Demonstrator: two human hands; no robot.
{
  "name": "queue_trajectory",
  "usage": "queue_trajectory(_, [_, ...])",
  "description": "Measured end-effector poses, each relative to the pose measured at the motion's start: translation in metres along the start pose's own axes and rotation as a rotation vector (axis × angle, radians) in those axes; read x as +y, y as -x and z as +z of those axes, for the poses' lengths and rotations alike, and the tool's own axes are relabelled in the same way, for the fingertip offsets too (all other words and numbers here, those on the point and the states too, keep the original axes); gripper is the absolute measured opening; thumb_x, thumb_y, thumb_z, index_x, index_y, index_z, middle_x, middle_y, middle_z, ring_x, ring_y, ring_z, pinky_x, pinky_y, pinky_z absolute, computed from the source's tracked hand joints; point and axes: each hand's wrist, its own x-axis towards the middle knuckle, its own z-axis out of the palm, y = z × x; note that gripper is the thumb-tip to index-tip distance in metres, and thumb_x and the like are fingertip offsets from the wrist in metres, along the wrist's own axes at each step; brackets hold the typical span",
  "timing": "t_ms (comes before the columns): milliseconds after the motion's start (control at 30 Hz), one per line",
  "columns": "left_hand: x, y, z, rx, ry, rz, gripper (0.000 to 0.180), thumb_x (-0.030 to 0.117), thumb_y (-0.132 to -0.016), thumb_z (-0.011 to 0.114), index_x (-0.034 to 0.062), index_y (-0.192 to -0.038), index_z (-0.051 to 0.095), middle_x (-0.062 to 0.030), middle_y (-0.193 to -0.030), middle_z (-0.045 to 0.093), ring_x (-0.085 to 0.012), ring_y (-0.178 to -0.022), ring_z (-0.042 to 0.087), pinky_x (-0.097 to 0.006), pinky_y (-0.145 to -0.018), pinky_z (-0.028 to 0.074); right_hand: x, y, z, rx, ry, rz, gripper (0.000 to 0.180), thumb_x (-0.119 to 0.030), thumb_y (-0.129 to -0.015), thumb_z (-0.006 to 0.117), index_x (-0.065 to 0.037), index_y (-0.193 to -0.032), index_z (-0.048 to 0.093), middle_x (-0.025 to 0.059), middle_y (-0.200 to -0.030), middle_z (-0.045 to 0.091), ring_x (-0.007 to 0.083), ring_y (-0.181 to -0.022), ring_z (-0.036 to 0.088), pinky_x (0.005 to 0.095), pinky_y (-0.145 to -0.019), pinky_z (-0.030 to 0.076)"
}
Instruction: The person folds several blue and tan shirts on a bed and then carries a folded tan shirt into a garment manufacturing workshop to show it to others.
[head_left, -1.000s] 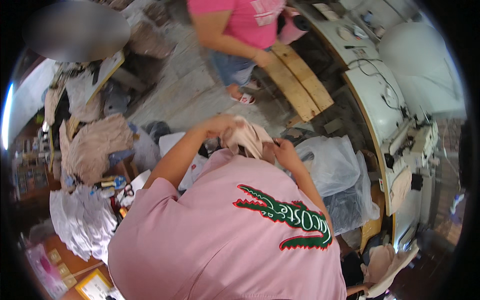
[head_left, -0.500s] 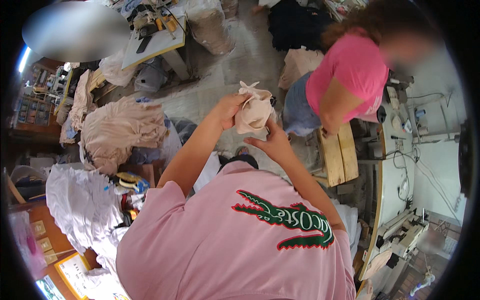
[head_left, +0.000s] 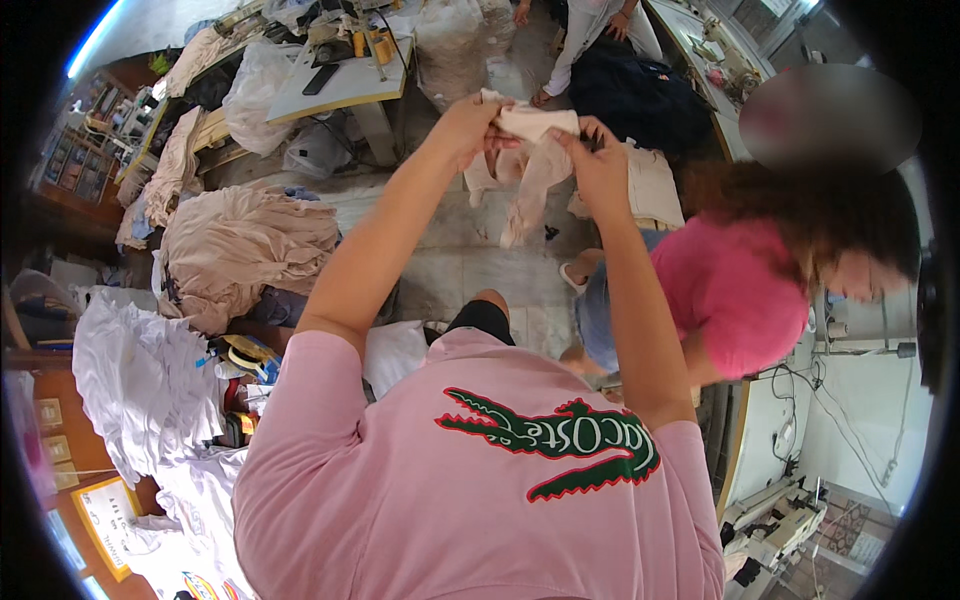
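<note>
You hold a pale beige garment piece (head_left: 530, 150) up in front of you with both arms stretched out. Your left hand (head_left: 465, 125) has its fingers closed on the piece's left end, and your right hand (head_left: 600, 165) pinches the right end, thumb and fingers shut on the cloth. Between your two sets of fingers the top edge runs as a thick folded band, its long axis lying roughly level from left to right, tilted slightly down toward your right hand. Below your fingers the rest of the fabric hangs loose, a narrow tail pointing down toward the floor.

Under the piece lies a pale tiled floor (head_left: 450, 270). Beyond your fingertips stands a light worktable (head_left: 340, 85) with small tools on top, plastic bags beside it. To the left of your left forearm a heap of beige cloth (head_left: 245, 245) lies piled up, and nearer to you white fabric (head_left: 140, 380) spreads over a wooden counter. To the right of your right forearm a person in a pink top (head_left: 735, 295) bends over, just beside a folded beige stack (head_left: 650, 185). Farther right, sewing machines (head_left: 790, 525) sit along a white bench.
</note>
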Motion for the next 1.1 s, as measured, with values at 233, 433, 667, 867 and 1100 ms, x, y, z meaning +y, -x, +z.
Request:
queue_trajectory(233, [0.06, -0.053, -0.004, 0.151, -0.252, 0.429, 0.023, 0.019, -0.093, 0.065, 0.0022, -0.103, 0.076, -0.0035, -0.093, 0.072, -0.0109, -0.087, 0.062, -0.026, -0.081, 0.046, -0.047, -0.098, -0.007, 0.155, 0.285, -0.446, 0.033, -0.03, -0.09, 0.077, 0.002, -0.097, 0.071, 0.0053, -0.083, 0.07, 0.0121, -0.074, 0.058, 0.0299, -0.072, 0.049])
queue_trajectory(433, [0.085, -0.117, -0.026, -0.011, -0.048, 0.549, 0.021, 0.021, -0.094, 0.064, 0.0025, -0.099, 0.074, -0.0017, -0.091, 0.071, -0.0112, -0.084, 0.064, -0.027, -0.078, 0.049, -0.095, -0.149, 0.004, 0.171, 0.524, -0.381, 0.041, -0.041, -0.092, 0.074, 0.0, -0.098, 0.071, -0.0012, -0.073, 0.06, 0.0066, -0.068, 0.05, 0.0242, -0.067, 0.043])
queue_trajectory(667, [0.132, -0.192, -0.027, -0.367, 0.057, 0.328, 0.028, 0.031, -0.092, 0.074, 0.0065, -0.105, 0.072, 0.0003, -0.091, 0.069, -0.0085, -0.08, 0.064, -0.025, -0.072, 0.051, -0.124, -0.225, -0.002, 0.313, 0.493, -0.377, 0.027, -0.027, -0.096, 0.068, -0.001, -0.091, 0.071, -0.0016, -0.069, 0.057, 0.0078, -0.067, 0.049, 0.0308, -0.06, 0.042])
queue_trajectory(867, [0.17, -0.241, -0.02, -0.618, -0.3, 0.277, 0.051, 0.034, -0.087, 0.08, 0.0064, -0.127, 0.064, -0.0016, -0.108, 0.07, -0.0097, -0.098, 0.066, -0.025, -0.084, 0.052, -0.154, -0.258, -0.011, 0.463, 0.575, -0.289, 0.026, -0.025, -0.095, 0.069, 0.0, -0.088, 0.072, -0.0012, -0.069, 0.061, 0.0112, -0.064, 0.054, 0.0324, -0.057, 0.045])
queue_trajectory(1100, [0.153, -0.265, 0.074, -0.819, -0.235, 0.643, 0.031, 0.029, -0.097, 0.064, 0.006, -0.118, 0.061, -0.0058, -0.096, 0.067, -0.0157, -0.083, 0.066, -0.031, -0.079, 0.055, -0.136, -0.307, -0.03, -0.159, 1.99, -0.324, 0.029, -0.019, -0.079, 0.071, -0.006, -0.105, 0.072, 0.0159, -0.081, 0.073, 0.0309, -0.073, 0.071, 0.0428, -0.066, 0.054])
